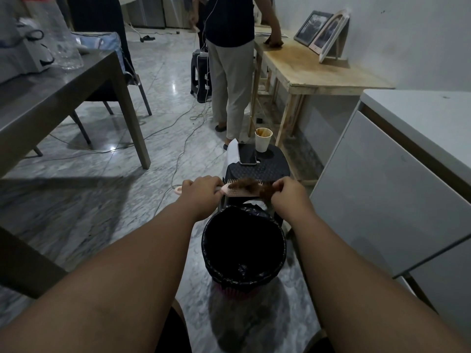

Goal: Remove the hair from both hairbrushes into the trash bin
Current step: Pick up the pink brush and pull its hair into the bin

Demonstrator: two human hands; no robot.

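My left hand (202, 191) grips the handle of a pink hairbrush (235, 192), held level above the far rim of the trash bin (211, 253), which is lined with a black bag. A clump of brown hair (251, 187) lies across the bristles. My right hand (286, 193) pinches the right end of that clump at the brush head. Only one hairbrush is in view.
Behind the brush stands a black plastic stool (270, 169) bearing a phone (246, 153) and a paper cup (263, 139). A person (230, 72) stands beyond it at a wooden table (316, 72). Cables (178, 154) trail over the marble floor. A grey table (58, 98) is left, a white cabinet (397, 189) right.
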